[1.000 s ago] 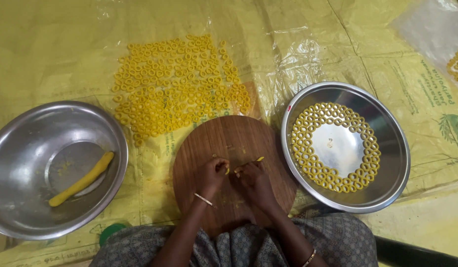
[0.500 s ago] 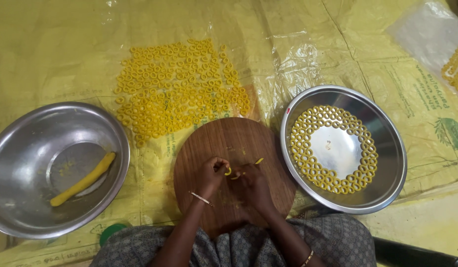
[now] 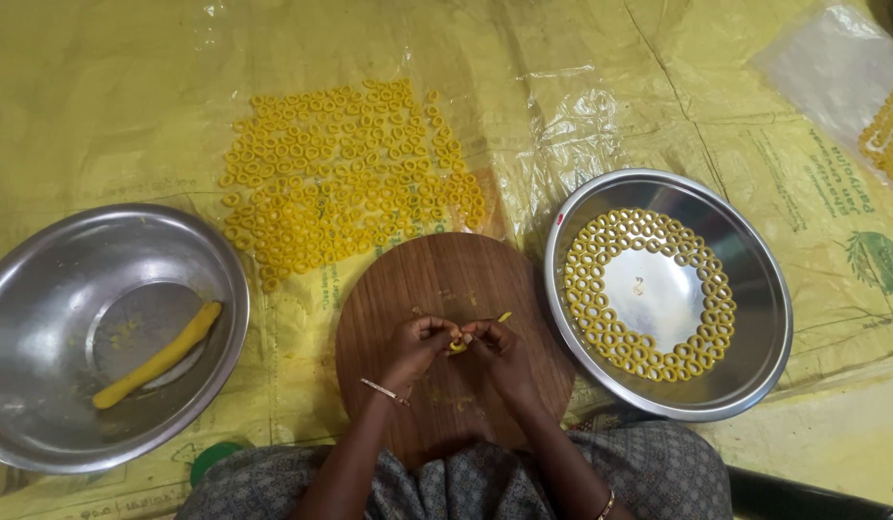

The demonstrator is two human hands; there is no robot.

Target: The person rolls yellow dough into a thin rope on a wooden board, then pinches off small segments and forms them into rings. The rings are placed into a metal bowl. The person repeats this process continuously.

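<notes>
Pinching a small yellow dough ring (image 3: 457, 344) btwn both hands at lower centre of frame, over the round wooden board (image 3: 408, 289). Left hand (image 3: 418, 345) & right hand (image 3: 495, 349) meet fingertip to fingertip, equally near. Steel plate (image 3: 755, 289) w/ rings lies right.

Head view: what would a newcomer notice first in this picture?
First, the big patch of small yellow rings spread on the yellow sheet above the round wooden board. Next, the left hand and right hand meeting over the board, pinching a small yellow piece. A steel plate lined with rings sits at right; a steel bowl holding a yellow roll sits at left.
</notes>
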